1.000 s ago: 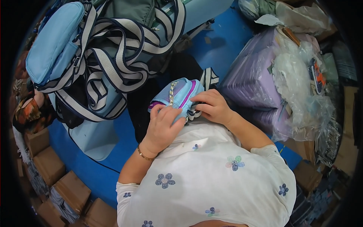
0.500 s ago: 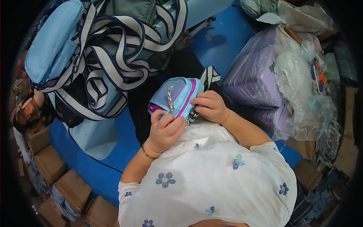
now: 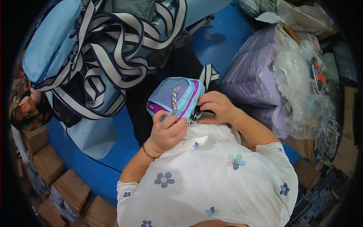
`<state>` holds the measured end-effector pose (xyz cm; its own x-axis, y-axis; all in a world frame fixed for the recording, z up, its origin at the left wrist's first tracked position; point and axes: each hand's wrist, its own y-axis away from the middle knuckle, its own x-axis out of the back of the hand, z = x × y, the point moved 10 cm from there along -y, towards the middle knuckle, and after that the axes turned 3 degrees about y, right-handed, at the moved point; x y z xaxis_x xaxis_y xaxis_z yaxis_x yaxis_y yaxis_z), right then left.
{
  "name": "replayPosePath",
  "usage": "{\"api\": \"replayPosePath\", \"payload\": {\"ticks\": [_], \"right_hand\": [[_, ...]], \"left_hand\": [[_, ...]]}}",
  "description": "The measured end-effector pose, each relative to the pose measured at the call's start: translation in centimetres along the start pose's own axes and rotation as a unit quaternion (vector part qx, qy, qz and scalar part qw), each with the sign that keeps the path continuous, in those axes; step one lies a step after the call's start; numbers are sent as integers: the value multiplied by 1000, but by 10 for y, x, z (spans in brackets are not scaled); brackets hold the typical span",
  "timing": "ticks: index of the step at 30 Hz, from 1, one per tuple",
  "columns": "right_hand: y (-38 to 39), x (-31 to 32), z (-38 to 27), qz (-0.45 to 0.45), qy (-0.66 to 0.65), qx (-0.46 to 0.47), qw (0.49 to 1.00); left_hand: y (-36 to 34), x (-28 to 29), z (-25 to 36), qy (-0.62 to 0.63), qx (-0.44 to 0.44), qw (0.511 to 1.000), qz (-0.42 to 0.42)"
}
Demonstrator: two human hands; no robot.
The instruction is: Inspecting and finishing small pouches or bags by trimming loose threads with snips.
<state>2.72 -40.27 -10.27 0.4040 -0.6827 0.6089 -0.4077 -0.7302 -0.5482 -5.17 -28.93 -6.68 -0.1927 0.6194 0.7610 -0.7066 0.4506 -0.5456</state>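
Observation:
A small light-blue and purple bag [image 3: 180, 95] rests against my front, with a mesh front pocket and a braided cord pull [image 3: 175, 100] hanging over it. My left hand [image 3: 168, 131] grips its lower edge, thumb and fingers curled around the near corner. Beside the bag's right side, my right hand [image 3: 218, 108] is bent with its fingers closed on a dark-and-white strap that shows partly between them. More of a striped navy-and-white strap [image 3: 209, 73] sticks out behind the bag. The bag's back is hidden.
At the upper left, tangled striped webbing straps [image 3: 117, 64] lie with a light-blue pouch [image 3: 52, 39]. Stacked purple pieces [image 3: 247, 72] in clear plastic stand on the right. Cardboard boxes [image 3: 72, 189] line the lower left. A dark cable [image 3: 96, 159] crosses the blue floor [image 3: 56, 138].
My right hand has slid from the bag's right edge down and outward to its lower side. The bag has tilted slightly, showing more of its front; my left hand keeps its hold.

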Motion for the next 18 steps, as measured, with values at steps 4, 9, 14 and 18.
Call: {"api": "replayPosePath", "payload": {"ticks": [4,9,14,18], "right_hand": [[1,13,10,3,-10,-54,998],[-19,6,19,-18,-39,-151,988],[-7,-6,24,-55,-58,-157,984],[2,-8,20,-67,-48,-154,985]], "left_hand": [[-1,-4,3,9,-8,1000,-10],[-2,-5,4,16,-5,1000,-23],[-6,-1,1,42,6,998,-35],[-16,-1,-10,159,66,976,-135]]}}
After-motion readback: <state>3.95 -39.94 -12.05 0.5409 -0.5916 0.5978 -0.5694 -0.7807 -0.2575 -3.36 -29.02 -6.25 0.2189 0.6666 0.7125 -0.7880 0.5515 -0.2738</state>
